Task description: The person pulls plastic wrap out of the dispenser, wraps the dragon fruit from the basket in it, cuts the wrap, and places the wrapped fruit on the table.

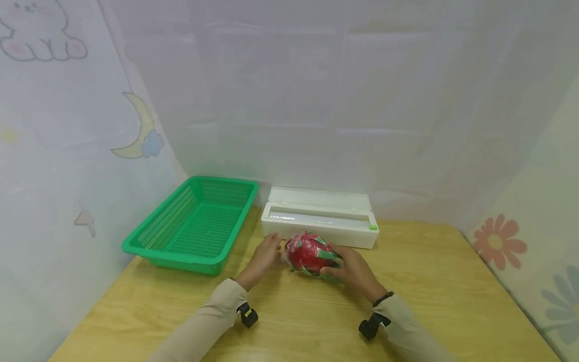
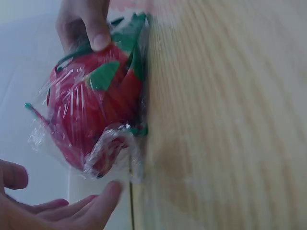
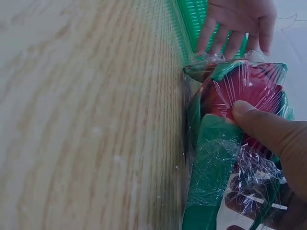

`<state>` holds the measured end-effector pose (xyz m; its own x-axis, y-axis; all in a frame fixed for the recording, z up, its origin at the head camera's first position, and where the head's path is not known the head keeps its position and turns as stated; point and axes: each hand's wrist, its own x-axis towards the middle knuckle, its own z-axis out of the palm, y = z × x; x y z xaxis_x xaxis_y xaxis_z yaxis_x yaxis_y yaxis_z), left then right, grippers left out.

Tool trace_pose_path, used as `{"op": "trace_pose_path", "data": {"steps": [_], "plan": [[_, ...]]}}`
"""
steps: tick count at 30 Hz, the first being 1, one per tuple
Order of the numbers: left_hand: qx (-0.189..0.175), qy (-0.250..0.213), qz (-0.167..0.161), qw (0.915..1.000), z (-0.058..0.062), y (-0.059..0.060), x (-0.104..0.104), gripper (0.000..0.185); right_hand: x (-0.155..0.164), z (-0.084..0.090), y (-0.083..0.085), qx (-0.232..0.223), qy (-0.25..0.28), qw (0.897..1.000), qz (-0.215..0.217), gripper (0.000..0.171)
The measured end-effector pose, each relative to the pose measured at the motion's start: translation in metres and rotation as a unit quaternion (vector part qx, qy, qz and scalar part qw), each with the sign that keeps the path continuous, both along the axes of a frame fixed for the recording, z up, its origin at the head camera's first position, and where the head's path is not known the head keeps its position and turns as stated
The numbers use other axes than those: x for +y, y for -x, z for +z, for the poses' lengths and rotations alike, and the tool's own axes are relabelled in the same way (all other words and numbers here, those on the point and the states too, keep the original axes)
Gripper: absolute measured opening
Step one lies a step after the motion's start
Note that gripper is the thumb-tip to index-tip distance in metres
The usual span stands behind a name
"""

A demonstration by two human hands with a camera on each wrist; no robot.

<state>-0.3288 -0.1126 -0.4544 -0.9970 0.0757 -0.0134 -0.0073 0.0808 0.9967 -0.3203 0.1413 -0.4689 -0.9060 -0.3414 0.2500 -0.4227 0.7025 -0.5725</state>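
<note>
- We look at a staged recording corner, not a lived-in room: pale cloth sheets (image 1: 316,100) printed with a moon, flowers and a cartoon animal hang round three sides.
- We see a light wooden desk (image 1: 452,301) set inside them.
- On it stand a green plastic basket (image 1: 194,223) and a white cling-film dispenser (image 1: 318,218), kitchen-type props.

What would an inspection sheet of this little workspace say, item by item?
Surface: wooden table, pale grain.
Job's things: red dragon fruit covered in cling film, lying on the table.
Clutter: empty green basket at left; white cling-film dispenser behind the fruit, lid open.
Hands: right hand grips the fruit; left hand with fingers straight beside it.
Cables: nothing seen.
Surroundings: pale curtains printed with a moon and flowers.
</note>
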Motion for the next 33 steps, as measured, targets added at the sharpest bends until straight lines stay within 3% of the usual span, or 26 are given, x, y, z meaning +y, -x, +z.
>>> {"op": "trace_pose_path", "data": {"steps": [1,3,6,8,10,12,15,17,20,25,33], "plan": [[0.038,0.045,0.016,0.9981,0.001,0.002,-0.002,0.043,0.000,0.000,0.000,0.001,-0.002,1.000,0.001,0.078],[0.112,0.128,0.046,0.9843,0.003,0.005,-0.003,0.027,0.000,0.001,0.001,0.000,-0.003,1.000,-0.001,0.078],[0.188,0.174,0.029,0.9661,0.006,0.006,0.000,0.017,0.000,0.001,0.001,0.001,-0.002,1.000,-0.001,0.078],[0.211,0.188,0.008,0.9592,0.008,0.008,0.004,0.017,0.000,0.001,0.001,0.005,0.003,1.000,-0.002,0.077],[0.207,0.177,-0.006,0.9622,0.008,0.010,0.007,0.018,-0.001,0.002,0.002,0.007,0.004,1.000,-0.001,0.076],[0.184,0.150,-0.005,0.9714,0.009,0.013,0.009,0.018,-0.001,0.003,0.001,0.006,0.002,1.000,-0.001,0.076],[0.146,0.093,0.010,0.9849,0.010,0.014,0.010,0.014,-0.001,0.003,0.000,-0.002,-0.013,1.000,-0.006,0.079],[0.130,0.068,0.024,0.9889,0.011,0.014,0.009,0.012,-0.001,0.004,0.000,-0.007,-0.018,1.000,-0.009,0.080],[0.126,0.064,0.040,0.9891,0.012,0.013,0.010,0.012,0.000,0.004,-0.001,-0.013,-0.015,1.000,-0.008,0.080],[0.125,0.096,0.061,0.9856,0.009,0.013,0.006,0.012,-0.001,0.005,-0.001,-0.022,-0.004,1.000,-0.002,0.079],[0.102,0.100,0.078,0.9867,-0.007,0.021,-0.002,0.009,-0.003,0.005,-0.002,-0.010,-0.004,1.000,-0.009,0.074]]}}
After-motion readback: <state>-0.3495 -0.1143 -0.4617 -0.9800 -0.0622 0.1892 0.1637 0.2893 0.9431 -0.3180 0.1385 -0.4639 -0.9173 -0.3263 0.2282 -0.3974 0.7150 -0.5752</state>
